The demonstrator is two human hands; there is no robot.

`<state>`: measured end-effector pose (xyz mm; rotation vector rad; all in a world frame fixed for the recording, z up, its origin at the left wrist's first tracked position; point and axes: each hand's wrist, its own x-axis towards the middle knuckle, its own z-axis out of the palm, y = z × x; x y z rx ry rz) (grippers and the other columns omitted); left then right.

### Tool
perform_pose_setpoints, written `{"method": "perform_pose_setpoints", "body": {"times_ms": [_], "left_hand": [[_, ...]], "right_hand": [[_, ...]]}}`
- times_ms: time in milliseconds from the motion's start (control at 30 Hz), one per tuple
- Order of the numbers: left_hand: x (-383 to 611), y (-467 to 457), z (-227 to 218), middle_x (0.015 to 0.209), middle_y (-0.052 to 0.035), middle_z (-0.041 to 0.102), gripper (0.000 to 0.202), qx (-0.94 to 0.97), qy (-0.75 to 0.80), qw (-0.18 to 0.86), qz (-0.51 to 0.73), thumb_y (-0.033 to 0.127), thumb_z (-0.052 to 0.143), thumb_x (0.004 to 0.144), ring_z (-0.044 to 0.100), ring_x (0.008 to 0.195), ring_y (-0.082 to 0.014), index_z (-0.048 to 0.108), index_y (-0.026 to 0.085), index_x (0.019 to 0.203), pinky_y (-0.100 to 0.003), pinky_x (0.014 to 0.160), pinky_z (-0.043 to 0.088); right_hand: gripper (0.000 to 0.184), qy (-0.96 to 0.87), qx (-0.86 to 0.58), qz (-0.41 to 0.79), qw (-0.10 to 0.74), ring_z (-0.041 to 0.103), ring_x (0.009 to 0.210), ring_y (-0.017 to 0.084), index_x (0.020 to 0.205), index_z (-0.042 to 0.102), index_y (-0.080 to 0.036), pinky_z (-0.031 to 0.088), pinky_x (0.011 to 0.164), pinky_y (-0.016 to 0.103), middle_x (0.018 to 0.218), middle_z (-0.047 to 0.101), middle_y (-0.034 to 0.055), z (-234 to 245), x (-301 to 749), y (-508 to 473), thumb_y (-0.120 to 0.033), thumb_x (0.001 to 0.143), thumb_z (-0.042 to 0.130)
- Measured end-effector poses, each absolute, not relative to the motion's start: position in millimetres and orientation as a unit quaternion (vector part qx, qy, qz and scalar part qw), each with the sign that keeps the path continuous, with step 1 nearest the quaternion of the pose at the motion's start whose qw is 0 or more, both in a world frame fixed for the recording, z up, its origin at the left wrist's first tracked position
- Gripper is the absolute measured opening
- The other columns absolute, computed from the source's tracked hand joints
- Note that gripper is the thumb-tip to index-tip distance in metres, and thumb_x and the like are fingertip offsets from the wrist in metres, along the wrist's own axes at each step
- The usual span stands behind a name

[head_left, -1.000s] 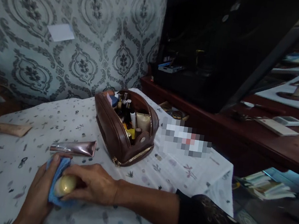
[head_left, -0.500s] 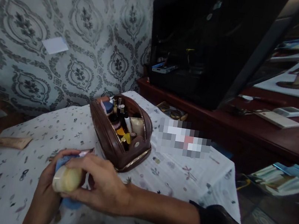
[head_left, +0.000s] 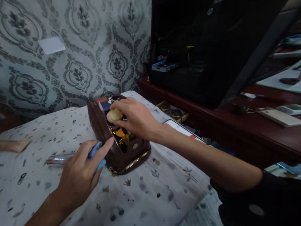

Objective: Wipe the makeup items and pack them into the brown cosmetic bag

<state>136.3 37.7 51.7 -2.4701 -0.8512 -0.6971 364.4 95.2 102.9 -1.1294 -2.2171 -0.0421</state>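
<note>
Your right hand [head_left: 136,119] is stretched out over the open brown pouch [head_left: 129,156]. Its grip is closed around a small cream bottle [head_left: 114,115], fingers curled over the top and the rounded end turned toward you. The bottle sits right at the pouch's mouth, above the things packed inside, among them something yellow [head_left: 123,136]; you cannot tell from here whether it touches them. The pouch stands on the patterned cover of the surface [head_left: 140,202], toward the far edge, with its gold zip showing along the near side. Your left hand [head_left: 78,177] hovers just in front of the pouch's near end. Its grip is pinched on a blue cloth [head_left: 94,150] between thumb and fingers, and the thumb tip reaches up to the pouch's rim. Just past that hand a shiny pink tube [head_left: 57,159] lies flat on the surface, partly hidden by your fingers. A beige tube [head_left: 8,144] lies further out near the left edge, well apart from the pouch. Beside your right forearm, toward the far right corner, lies a flat white card [head_left: 178,127]. Beyond the surface a dark wooden cabinet [head_left: 249,135] carries a black screen [head_left: 206,42] and a flat white device [head_left: 292,109]. The wall [head_left: 18,70] on the left has grey patterned paper, with a small white slip [head_left: 51,44] stuck on it.
</note>
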Motion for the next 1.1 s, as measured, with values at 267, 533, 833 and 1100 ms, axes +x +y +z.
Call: {"method": "perform_pose_setpoints", "body": {"times_ms": [267, 533, 833, 1100], "left_hand": [[138, 38, 50, 0.104, -0.0101, 0.055, 0.06, -0.886, -0.304, 0.216, -0.274, 0.014, 0.042, 0.095, 0.058, 0.084, -0.0184, 0.033, 0.025, 0.154, -0.024, 0.067, 0.047], [137, 38, 49, 0.103, -0.0092, 0.054, 0.066, -0.89, -0.299, 0.205, -0.276, 0.01, 0.043, 0.093, 0.058, 0.084, -0.0188, 0.03, 0.026, 0.155, -0.025, 0.068, 0.048], [136, 37, 55, 0.102, -0.0093, 0.057, 0.064, -0.891, -0.292, 0.24, -0.251, 0.011, 0.043, 0.093, 0.059, 0.082, -0.0192, 0.032, 0.024, 0.154, -0.023, 0.063, 0.045], [134, 32, 60, 0.095, -0.0086, 0.061, 0.061, -0.892, -0.29, 0.249, -0.243, 0.013, 0.042, 0.093, 0.062, 0.079, -0.0178, 0.035, 0.022, 0.153, -0.021, 0.066, 0.046]], "right_hand": [[0.015, -0.904, -0.383, -0.175, 0.067, 0.053, 0.103, 0.026, 0.1, 0.068, -0.013, 0.035, 0.084, 0.037, 0.095, 0.072, 0.0109, 99, 350, 112, -0.01, 0.09, 0.057], [0.025, -0.893, -0.361, -0.266, 0.022, 0.055, 0.106, 0.027, 0.085, 0.074, -0.017, 0.038, 0.083, 0.038, 0.103, 0.07, 0.0114, 96, 342, 128, -0.016, 0.096, 0.052], [0.024, -0.911, -0.307, -0.274, 0.014, 0.051, 0.108, 0.028, 0.083, 0.073, -0.019, 0.038, 0.086, 0.04, 0.103, 0.07, 0.0094, 96, 350, 126, -0.017, 0.096, 0.053], [0.026, -0.921, -0.35, -0.099, 0.141, 0.057, 0.086, 0.02, 0.085, 0.068, -0.015, 0.043, 0.068, 0.032, 0.09, 0.067, 0.008, 97, 375, 70, -0.025, 0.101, 0.05]]}}
